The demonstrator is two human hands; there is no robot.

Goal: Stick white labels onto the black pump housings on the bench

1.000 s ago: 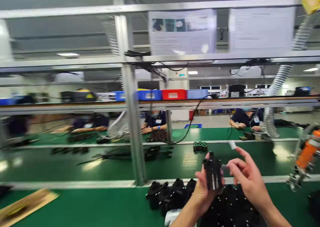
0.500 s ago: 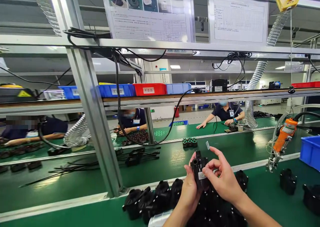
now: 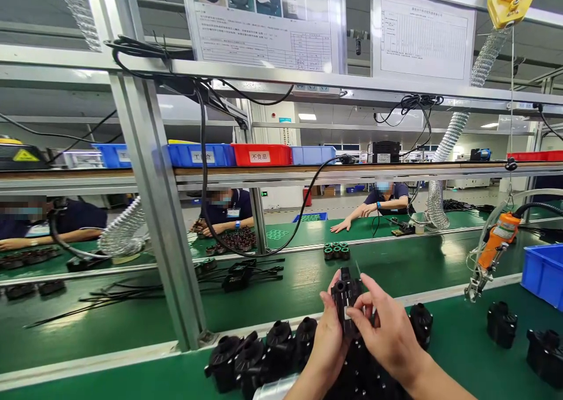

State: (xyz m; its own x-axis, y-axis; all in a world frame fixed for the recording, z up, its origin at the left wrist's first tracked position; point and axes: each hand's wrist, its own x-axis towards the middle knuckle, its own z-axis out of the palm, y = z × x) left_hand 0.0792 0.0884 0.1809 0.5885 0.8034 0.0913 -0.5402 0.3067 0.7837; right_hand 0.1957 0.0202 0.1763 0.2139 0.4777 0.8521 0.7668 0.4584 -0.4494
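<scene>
My left hand (image 3: 329, 324) is wrapped around a black plastic pump (image 3: 343, 294), holding it upright with its round port facing me. A small white label (image 3: 347, 312) shows on the pump's front, partly covered by my right thumb. My right hand (image 3: 385, 324) is bent against the pump's right side, thumb and fingers close together at that label. Another small label (image 3: 358, 266), seen nearly edge-on, sticks up from my right index fingertip. Below my hands, several more black pumps (image 3: 279, 341) stand crowded together, and my forearms hide some of them.
A silvery roll-like object (image 3: 277, 386) lies beside my left forearm. An orange power screwdriver (image 3: 497, 241) hangs at the right, near a blue bin (image 3: 543, 274). Two loose pumps (image 3: 501, 324) stand below it. A metal post (image 3: 153, 212) rises at the left; co-workers sit across the bench.
My right thumb has shifted further over the label on the pump. The label on my index fingertip has turned edge-on and dropped lower. Across the bench, a co-worker's arm has moved.
</scene>
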